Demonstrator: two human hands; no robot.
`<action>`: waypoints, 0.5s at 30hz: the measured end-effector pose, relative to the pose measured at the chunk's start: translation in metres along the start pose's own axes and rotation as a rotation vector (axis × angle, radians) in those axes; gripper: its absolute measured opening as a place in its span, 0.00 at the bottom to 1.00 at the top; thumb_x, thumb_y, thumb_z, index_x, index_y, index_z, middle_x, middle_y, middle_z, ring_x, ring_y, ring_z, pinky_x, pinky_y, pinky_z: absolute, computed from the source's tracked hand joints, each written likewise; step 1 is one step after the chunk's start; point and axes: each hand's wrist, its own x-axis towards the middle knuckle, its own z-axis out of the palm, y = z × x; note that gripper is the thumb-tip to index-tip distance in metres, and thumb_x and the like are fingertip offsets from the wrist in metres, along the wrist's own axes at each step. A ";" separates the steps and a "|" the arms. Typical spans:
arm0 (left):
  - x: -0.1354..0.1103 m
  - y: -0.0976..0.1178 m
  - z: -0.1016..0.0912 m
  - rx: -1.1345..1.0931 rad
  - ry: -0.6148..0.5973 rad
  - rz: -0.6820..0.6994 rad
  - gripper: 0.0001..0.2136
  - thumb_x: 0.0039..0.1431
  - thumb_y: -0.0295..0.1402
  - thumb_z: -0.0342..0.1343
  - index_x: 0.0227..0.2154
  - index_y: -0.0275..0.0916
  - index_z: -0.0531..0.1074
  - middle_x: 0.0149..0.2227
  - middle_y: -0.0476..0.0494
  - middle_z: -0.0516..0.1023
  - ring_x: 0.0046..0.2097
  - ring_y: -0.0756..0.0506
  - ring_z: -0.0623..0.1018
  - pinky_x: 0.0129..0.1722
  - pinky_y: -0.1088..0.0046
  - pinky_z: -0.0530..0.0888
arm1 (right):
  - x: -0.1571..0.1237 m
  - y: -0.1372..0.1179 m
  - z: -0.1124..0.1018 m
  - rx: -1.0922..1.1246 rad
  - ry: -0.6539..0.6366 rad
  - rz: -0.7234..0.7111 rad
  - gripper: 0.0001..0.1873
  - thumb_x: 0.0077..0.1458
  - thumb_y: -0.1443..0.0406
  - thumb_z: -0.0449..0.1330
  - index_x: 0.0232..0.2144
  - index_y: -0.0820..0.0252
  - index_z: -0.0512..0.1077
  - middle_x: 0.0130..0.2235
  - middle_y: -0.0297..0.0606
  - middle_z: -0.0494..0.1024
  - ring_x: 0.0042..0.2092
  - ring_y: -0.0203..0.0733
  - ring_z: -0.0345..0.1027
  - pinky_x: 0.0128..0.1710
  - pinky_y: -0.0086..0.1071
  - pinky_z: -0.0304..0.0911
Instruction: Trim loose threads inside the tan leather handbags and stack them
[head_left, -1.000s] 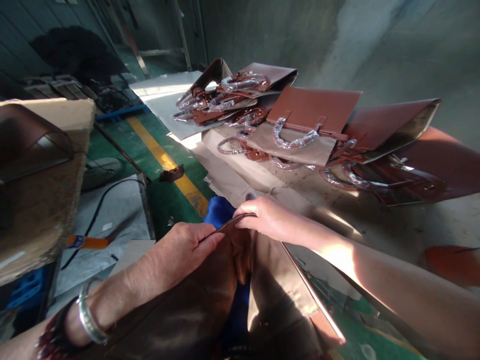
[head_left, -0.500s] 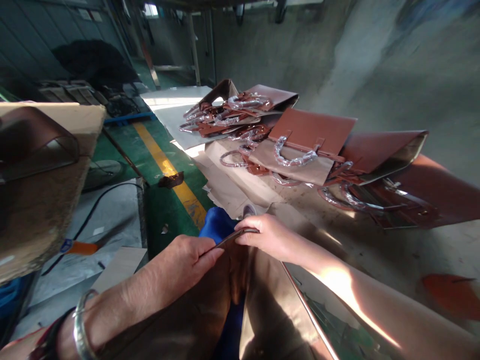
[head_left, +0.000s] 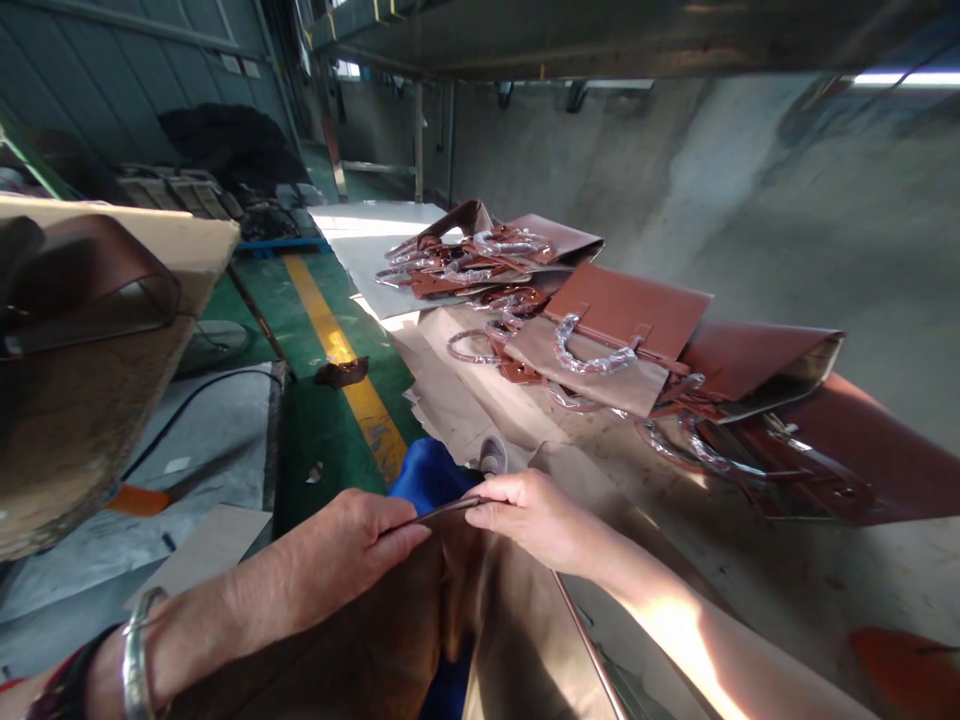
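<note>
Between my hands a brown leather panel is stretched, its thin edge facing me. My left hand pinches one end of that edge, thumb on top. On the other end, my right hand closes thumb and fingers. Below the edge, brown sheet material hangs over my lap, with a lighter tan face on the right. How these parts join is hidden by my hands and arms.
Brown handbags with plastic-wrapped handles lie piled ahead to the right, on cardboard. At left, a brown leather piece rests on a worktable. A yellow line crosses the green floor. A metal frame spans the top.
The view has tilted up, so more of the overhead frame shows. My hands appear slightly lower and farther left, both keeping their grip on the panel's edge.
</note>
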 end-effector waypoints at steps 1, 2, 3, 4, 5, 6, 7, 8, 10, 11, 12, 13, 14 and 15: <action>0.000 -0.001 -0.001 -0.013 -0.006 0.003 0.19 0.60 0.43 0.40 0.24 0.37 0.69 0.23 0.50 0.68 0.28 0.49 0.68 0.27 0.76 0.61 | 0.001 0.000 0.000 0.004 -0.004 0.004 0.14 0.54 0.60 0.57 0.37 0.61 0.77 0.35 0.35 0.78 0.39 0.43 0.70 0.40 0.31 0.62; 0.001 -0.002 -0.001 -0.024 -0.011 0.006 0.19 0.60 0.43 0.40 0.25 0.37 0.70 0.23 0.51 0.68 0.28 0.49 0.68 0.27 0.76 0.61 | 0.001 0.001 0.000 0.006 -0.007 0.007 0.14 0.53 0.59 0.57 0.36 0.61 0.77 0.34 0.36 0.78 0.39 0.43 0.70 0.39 0.31 0.62; 0.001 -0.003 -0.002 -0.032 -0.014 0.008 0.19 0.60 0.43 0.41 0.25 0.37 0.70 0.23 0.51 0.68 0.28 0.49 0.68 0.27 0.77 0.61 | 0.002 0.001 0.000 0.005 -0.010 0.009 0.14 0.53 0.59 0.57 0.37 0.61 0.77 0.34 0.36 0.78 0.39 0.43 0.69 0.39 0.31 0.62; 0.001 -0.004 -0.003 -0.037 -0.016 0.012 0.18 0.60 0.43 0.41 0.25 0.37 0.70 0.23 0.51 0.68 0.28 0.49 0.68 0.28 0.77 0.62 | 0.002 0.001 0.000 0.004 -0.011 0.013 0.15 0.53 0.59 0.57 0.37 0.61 0.77 0.34 0.36 0.78 0.39 0.43 0.69 0.39 0.31 0.62; 0.002 -0.005 -0.003 -0.041 -0.016 0.018 0.18 0.60 0.43 0.41 0.25 0.37 0.70 0.23 0.51 0.68 0.28 0.49 0.68 0.28 0.77 0.62 | 0.002 0.000 0.000 0.003 -0.013 0.016 0.15 0.53 0.59 0.57 0.37 0.61 0.77 0.35 0.36 0.78 0.39 0.44 0.69 0.38 0.31 0.62; 0.002 -0.006 -0.004 -0.043 -0.013 0.026 0.18 0.60 0.42 0.42 0.25 0.37 0.69 0.23 0.51 0.68 0.28 0.50 0.68 0.28 0.77 0.62 | 0.003 0.000 0.000 0.001 -0.014 0.021 0.15 0.53 0.58 0.57 0.37 0.61 0.77 0.35 0.36 0.78 0.39 0.44 0.69 0.38 0.31 0.62; 0.002 -0.006 -0.004 -0.046 -0.012 0.035 0.18 0.60 0.42 0.42 0.24 0.37 0.69 0.23 0.52 0.68 0.28 0.50 0.68 0.28 0.77 0.62 | 0.003 0.000 0.001 -0.001 -0.014 0.025 0.15 0.53 0.58 0.57 0.37 0.61 0.77 0.34 0.36 0.78 0.39 0.44 0.69 0.38 0.31 0.61; 0.003 -0.007 -0.005 -0.045 -0.010 0.041 0.18 0.60 0.42 0.42 0.23 0.37 0.68 0.23 0.52 0.68 0.27 0.50 0.68 0.28 0.77 0.62 | 0.004 -0.001 0.001 -0.004 -0.013 0.028 0.15 0.52 0.58 0.57 0.37 0.61 0.77 0.34 0.36 0.78 0.38 0.43 0.69 0.37 0.30 0.61; 0.003 -0.007 -0.007 -0.039 -0.011 0.039 0.17 0.60 0.42 0.42 0.23 0.37 0.68 0.22 0.51 0.68 0.27 0.50 0.68 0.27 0.77 0.62 | 0.005 0.000 0.001 -0.014 -0.015 0.031 0.15 0.52 0.58 0.57 0.36 0.62 0.78 0.32 0.36 0.77 0.37 0.42 0.68 0.35 0.30 0.60; 0.003 -0.006 -0.007 -0.037 -0.014 0.034 0.17 0.59 0.41 0.42 0.23 0.37 0.68 0.23 0.51 0.69 0.27 0.50 0.68 0.28 0.77 0.62 | 0.005 0.000 0.001 -0.021 -0.015 0.030 0.15 0.52 0.58 0.57 0.35 0.62 0.78 0.31 0.35 0.77 0.36 0.42 0.68 0.34 0.29 0.60; 0.003 -0.005 -0.008 -0.037 -0.018 0.027 0.17 0.59 0.41 0.42 0.23 0.37 0.69 0.23 0.51 0.70 0.28 0.49 0.69 0.28 0.77 0.63 | 0.006 0.000 0.001 -0.028 -0.016 0.029 0.15 0.52 0.58 0.57 0.35 0.62 0.77 0.30 0.35 0.76 0.35 0.41 0.68 0.33 0.29 0.59; 0.003 -0.004 -0.009 -0.042 -0.021 0.022 0.17 0.59 0.41 0.42 0.23 0.37 0.69 0.24 0.50 0.71 0.28 0.49 0.69 0.29 0.77 0.63 | 0.006 0.001 0.001 -0.036 -0.016 0.027 0.15 0.52 0.58 0.57 0.35 0.62 0.77 0.29 0.34 0.75 0.34 0.40 0.67 0.33 0.29 0.59; 0.003 -0.003 -0.010 -0.048 -0.020 0.019 0.17 0.59 0.42 0.42 0.24 0.37 0.69 0.24 0.50 0.71 0.29 0.49 0.70 0.30 0.76 0.63 | 0.007 0.001 0.001 -0.045 -0.016 0.026 0.15 0.52 0.57 0.57 0.34 0.62 0.77 0.28 0.33 0.75 0.33 0.39 0.67 0.32 0.28 0.58; 0.003 -0.002 -0.010 -0.052 -0.017 0.016 0.17 0.59 0.42 0.42 0.24 0.37 0.70 0.25 0.50 0.72 0.29 0.48 0.70 0.30 0.76 0.64 | 0.007 0.001 0.001 -0.055 -0.014 0.025 0.15 0.52 0.57 0.57 0.34 0.62 0.77 0.28 0.33 0.74 0.32 0.39 0.66 0.32 0.28 0.58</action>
